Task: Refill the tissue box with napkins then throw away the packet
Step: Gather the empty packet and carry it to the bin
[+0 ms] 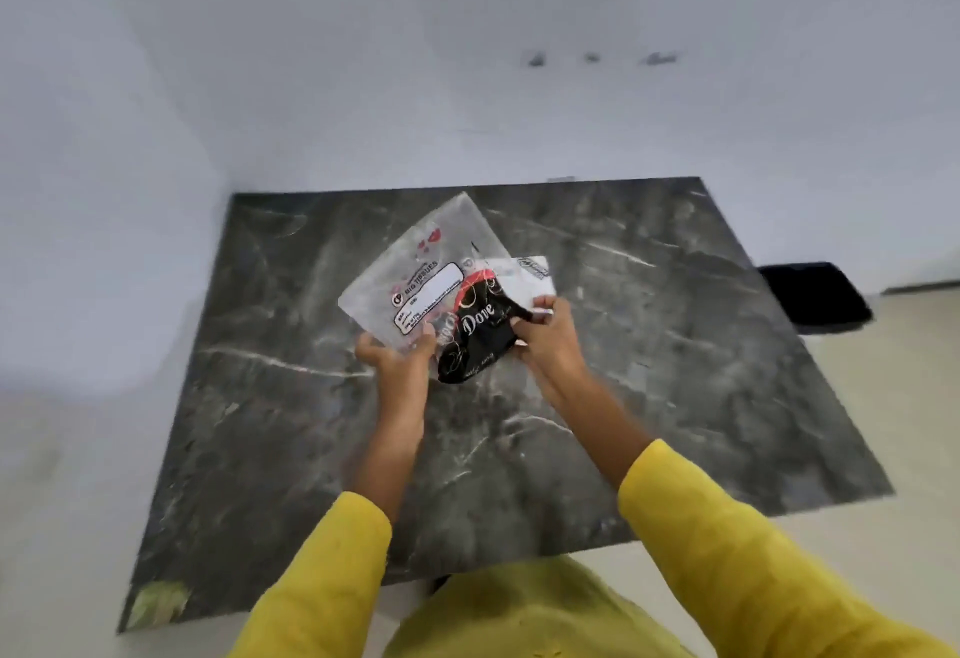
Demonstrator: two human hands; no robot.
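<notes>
A clear plastic napkin packet (415,267) with red hearts and a white label is held up over the dark marble table (649,345). My left hand (400,350) grips its near edge. A black tissue box (475,335) printed with "Dove" sits tilted between my hands, its flap pinched by my right hand (545,330). White napkins (524,278) show just behind the box, partly hidden by it.
The table stands in a corner against white walls. A black bin (810,298) sits on the floor past the table's right edge. A pale green scrap (158,603) lies at the table's near left corner.
</notes>
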